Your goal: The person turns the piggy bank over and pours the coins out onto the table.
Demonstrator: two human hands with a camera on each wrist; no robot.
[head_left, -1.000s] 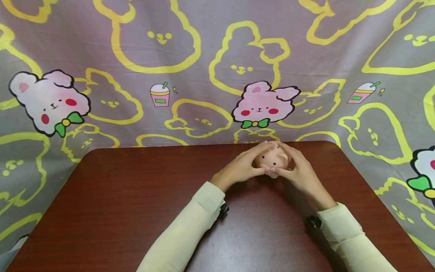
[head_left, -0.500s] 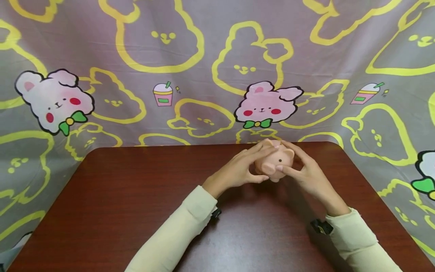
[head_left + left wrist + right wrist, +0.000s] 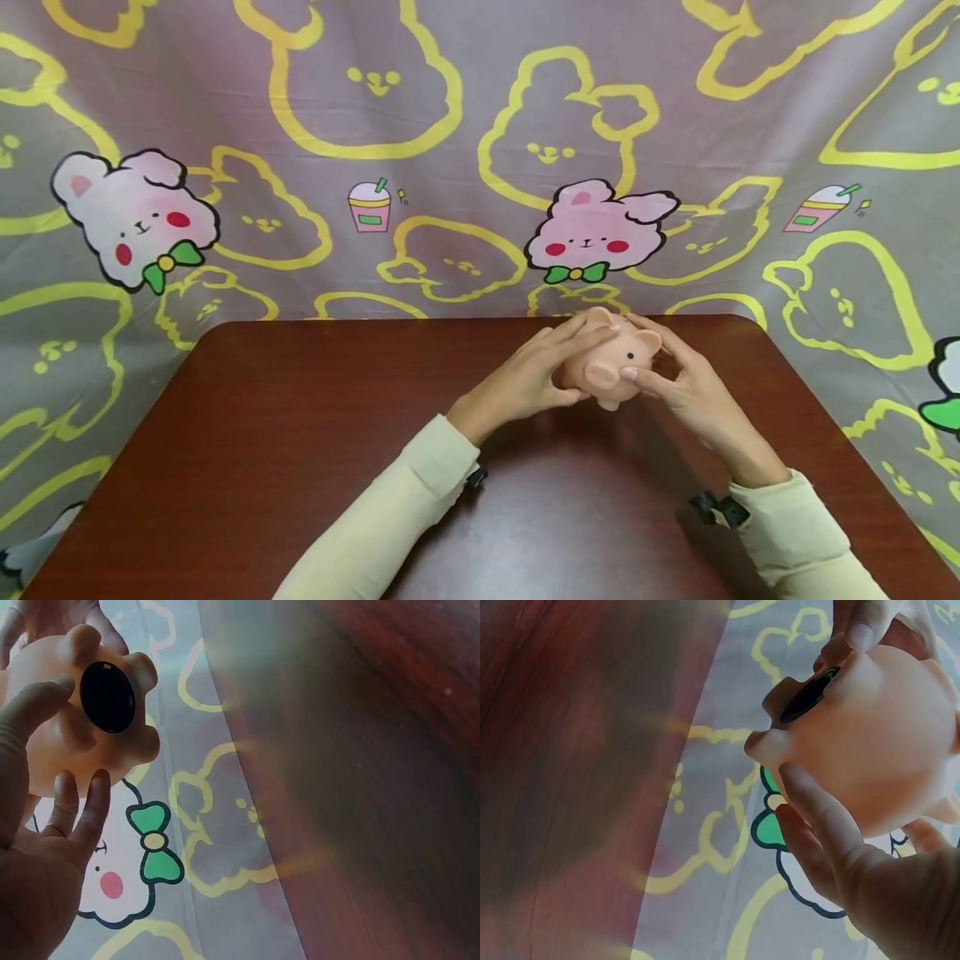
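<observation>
Both hands hold a peach-pink piggy bank (image 3: pixel 603 377) above the far part of the table, its snout turned toward the head camera and a little left. The left hand (image 3: pixel 528 375) curls round its left side, fingers over the top near one ear and thumb low. On the other side, the right hand (image 3: pixel 697 392) grips it, thumb beside the snout and fingers behind the ear. In the left wrist view, the pig's underside shows stubby feet and a round black plug (image 3: pixel 107 697). The right wrist view shows the same plug edge-on, below the smooth body (image 3: pixel 885 742).
A dark red-brown wooden table (image 3: pixel 315 450) spreads below the arms. Behind and at both sides hangs a grey curtain (image 3: pixel 450 150) printed with yellow outlines and bunny faces. Small black cameras (image 3: pixel 720 508) sit at the cuffs.
The piggy bank has turned so its snout now shows. The right hand has shifted right and nearer, its thumb moving beside the snout. The left hand keeps its hold.
</observation>
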